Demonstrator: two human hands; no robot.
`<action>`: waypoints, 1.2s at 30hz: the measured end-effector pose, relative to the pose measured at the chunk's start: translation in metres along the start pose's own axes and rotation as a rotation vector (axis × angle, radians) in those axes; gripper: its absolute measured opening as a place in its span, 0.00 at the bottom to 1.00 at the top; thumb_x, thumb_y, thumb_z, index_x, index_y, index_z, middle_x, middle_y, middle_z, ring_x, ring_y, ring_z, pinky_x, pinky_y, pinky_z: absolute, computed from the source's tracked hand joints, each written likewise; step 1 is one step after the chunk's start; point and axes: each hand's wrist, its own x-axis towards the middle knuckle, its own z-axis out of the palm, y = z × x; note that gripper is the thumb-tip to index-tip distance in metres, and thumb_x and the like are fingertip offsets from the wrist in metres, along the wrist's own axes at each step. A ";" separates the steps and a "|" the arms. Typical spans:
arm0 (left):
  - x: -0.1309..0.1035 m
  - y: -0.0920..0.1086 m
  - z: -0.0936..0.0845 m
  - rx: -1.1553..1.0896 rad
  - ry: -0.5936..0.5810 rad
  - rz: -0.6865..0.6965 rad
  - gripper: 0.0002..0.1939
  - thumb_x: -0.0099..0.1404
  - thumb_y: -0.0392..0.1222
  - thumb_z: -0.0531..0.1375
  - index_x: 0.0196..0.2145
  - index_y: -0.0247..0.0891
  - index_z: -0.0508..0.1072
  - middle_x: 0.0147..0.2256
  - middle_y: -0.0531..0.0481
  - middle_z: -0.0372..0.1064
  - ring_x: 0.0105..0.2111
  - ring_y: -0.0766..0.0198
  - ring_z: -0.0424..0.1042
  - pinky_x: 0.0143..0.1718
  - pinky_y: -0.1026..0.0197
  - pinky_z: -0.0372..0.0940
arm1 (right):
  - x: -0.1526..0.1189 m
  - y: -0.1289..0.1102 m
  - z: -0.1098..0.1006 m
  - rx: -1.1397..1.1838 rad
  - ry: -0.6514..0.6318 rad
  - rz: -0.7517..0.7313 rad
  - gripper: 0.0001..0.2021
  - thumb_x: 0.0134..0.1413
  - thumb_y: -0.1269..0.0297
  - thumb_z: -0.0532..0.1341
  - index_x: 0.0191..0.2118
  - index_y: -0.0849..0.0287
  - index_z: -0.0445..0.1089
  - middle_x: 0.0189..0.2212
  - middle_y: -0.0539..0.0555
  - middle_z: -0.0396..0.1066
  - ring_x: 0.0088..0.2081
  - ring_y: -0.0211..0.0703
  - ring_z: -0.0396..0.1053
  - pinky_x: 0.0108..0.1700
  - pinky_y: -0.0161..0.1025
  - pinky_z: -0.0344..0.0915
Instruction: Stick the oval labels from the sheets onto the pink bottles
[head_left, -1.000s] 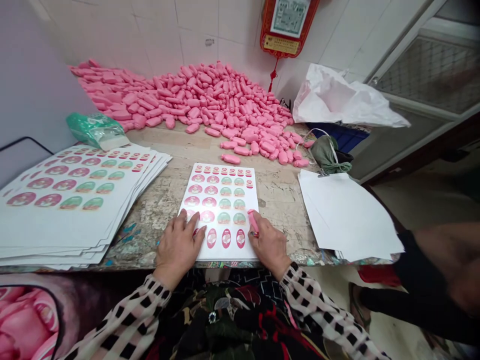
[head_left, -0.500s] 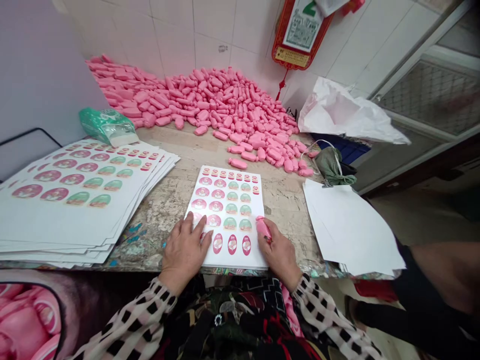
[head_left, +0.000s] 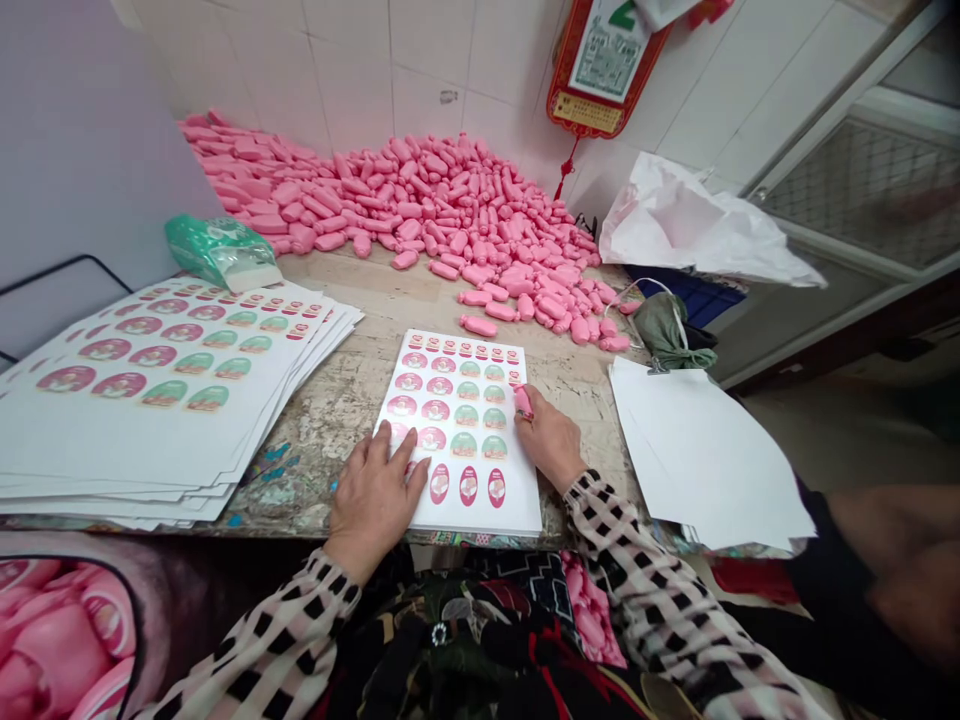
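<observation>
A stack of white sticker sheets [head_left: 502,515] with pink and green labels lies at the table's front edge. My left hand [head_left: 375,495] rests on its lower left part, fingers spread and holding nothing. At the upper right edge of the stack, my right hand [head_left: 549,435] is closed on a small pink bottle [head_left: 523,402], its fingers covering part of it. Behind, a large heap of pink bottles [head_left: 420,200] lies against the tiled wall.
Larger sticker sheets [head_left: 247,420] and a green plastic bag [head_left: 221,250] lie on the left. Blank white sheets [head_left: 705,450] and a white bag [head_left: 690,225] are on the right. A pink-filled container [head_left: 64,640] stands below left; a person's limb [head_left: 892,550] shows at right.
My right hand has moved up along the right edge of the sheets with the pink bottle in it. My left hand stays in place on the sheets.
</observation>
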 end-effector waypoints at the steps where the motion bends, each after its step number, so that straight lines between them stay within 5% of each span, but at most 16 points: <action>1: 0.000 0.000 0.000 -0.004 0.001 -0.004 0.24 0.64 0.52 0.47 0.55 0.43 0.65 0.56 0.39 0.55 0.53 0.49 0.56 0.52 0.49 0.53 | 0.000 0.000 0.000 -0.008 0.004 -0.005 0.23 0.57 0.59 0.47 0.58 0.50 0.52 0.43 0.53 0.70 0.40 0.48 0.69 0.36 0.39 0.58; 36: 0.000 -0.001 -0.001 0.012 0.001 0.005 0.25 0.64 0.51 0.46 0.55 0.41 0.64 0.56 0.38 0.56 0.53 0.49 0.55 0.53 0.50 0.53 | 0.000 -0.003 0.010 -0.005 0.010 0.059 0.24 0.56 0.61 0.48 0.59 0.51 0.49 0.47 0.54 0.68 0.43 0.45 0.68 0.41 0.39 0.58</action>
